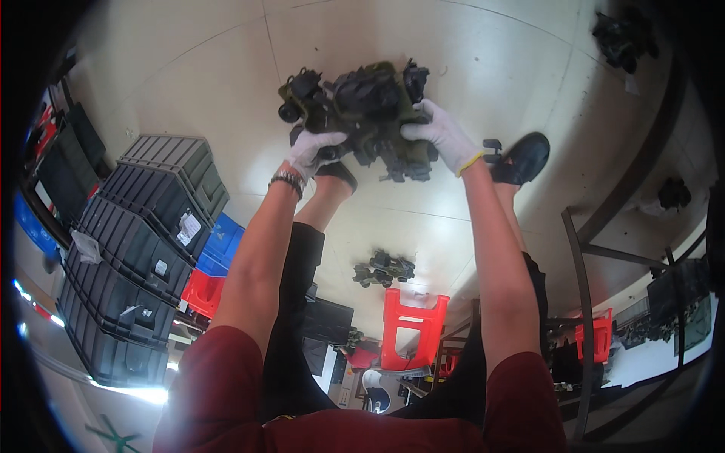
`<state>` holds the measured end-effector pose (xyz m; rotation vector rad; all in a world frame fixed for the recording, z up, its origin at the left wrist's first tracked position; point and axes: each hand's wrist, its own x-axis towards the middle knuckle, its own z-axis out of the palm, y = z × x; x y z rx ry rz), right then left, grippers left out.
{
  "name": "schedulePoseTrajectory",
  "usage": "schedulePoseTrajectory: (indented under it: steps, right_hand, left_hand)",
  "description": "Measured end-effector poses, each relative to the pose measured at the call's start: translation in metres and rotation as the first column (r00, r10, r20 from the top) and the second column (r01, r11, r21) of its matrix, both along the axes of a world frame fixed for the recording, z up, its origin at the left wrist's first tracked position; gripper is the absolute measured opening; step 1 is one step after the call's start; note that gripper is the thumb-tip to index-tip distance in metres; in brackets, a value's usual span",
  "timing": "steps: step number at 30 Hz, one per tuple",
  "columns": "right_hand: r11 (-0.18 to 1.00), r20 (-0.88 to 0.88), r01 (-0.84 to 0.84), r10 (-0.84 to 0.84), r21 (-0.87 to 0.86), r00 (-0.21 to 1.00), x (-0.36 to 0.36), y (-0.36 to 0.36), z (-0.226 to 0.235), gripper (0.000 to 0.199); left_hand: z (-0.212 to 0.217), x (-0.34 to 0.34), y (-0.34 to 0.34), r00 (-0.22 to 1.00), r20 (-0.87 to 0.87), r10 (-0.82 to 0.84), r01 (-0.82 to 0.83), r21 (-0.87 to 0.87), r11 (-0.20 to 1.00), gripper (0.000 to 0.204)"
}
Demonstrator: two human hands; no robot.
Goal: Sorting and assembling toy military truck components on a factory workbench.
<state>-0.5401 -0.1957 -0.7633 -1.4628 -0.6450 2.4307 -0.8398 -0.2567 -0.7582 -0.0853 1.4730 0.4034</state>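
My two hands, in white gloves, hold a bulky dark green and black mechanical assembly (368,102) above the pale floor. It has several knobbly black parts, some of them round, sticking out of green pieces; its exact kind I cannot make out. My left hand (316,149) grips its lower left side, fingers pointing inward. On the right side, my right hand (447,136) has its thumb and fingers on the edge, with some fingers hidden behind the assembly. A similar small dark cluster (384,268) lies on the floor between my legs.
Stacked grey plastic crates (128,234) stand at my left, beside a blue bin (220,245). A red plastic stool (411,328) is near my legs. A dark metal frame (578,302) rises at right. More dark clusters (624,38) lie on the floor at far right.
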Motion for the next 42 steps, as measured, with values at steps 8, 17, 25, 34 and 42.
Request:
schedulePoseTrajectory:
  steps: [8,17,25,34,42]
  right_hand:
    - [0.998,0.078,-0.001,-0.004,0.068,0.997,0.014,-0.055,0.135,0.058]
    - [0.941,0.2,0.196,-0.255,0.275,0.946,0.142,-0.104,0.439,0.077]
    - [0.637,0.117,0.591,-0.722,0.495,0.682,0.276,-0.092,0.706,0.085]
    - [0.059,-0.434,0.655,-0.704,0.754,0.563,0.491,0.164,0.908,0.063]
    - [0.032,0.003,0.064,-0.912,0.997,0.411,0.593,0.4,1.019,0.04]
  left_hand:
    - [0.152,0.012,-0.046,0.994,0.066,-0.083,0.082,0.018,0.996,0.064]
    - [0.424,0.138,0.036,0.914,0.175,-0.366,0.32,0.243,0.916,0.073]
    - [0.658,0.336,0.176,0.678,0.065,-0.733,0.544,0.626,0.558,0.032]
    - [0.911,0.634,0.466,0.512,-0.185,-0.839,0.157,0.98,-0.121,0.083]
    - [0.976,0.717,0.473,0.968,-0.199,0.15,0.231,0.944,-0.235,0.075]
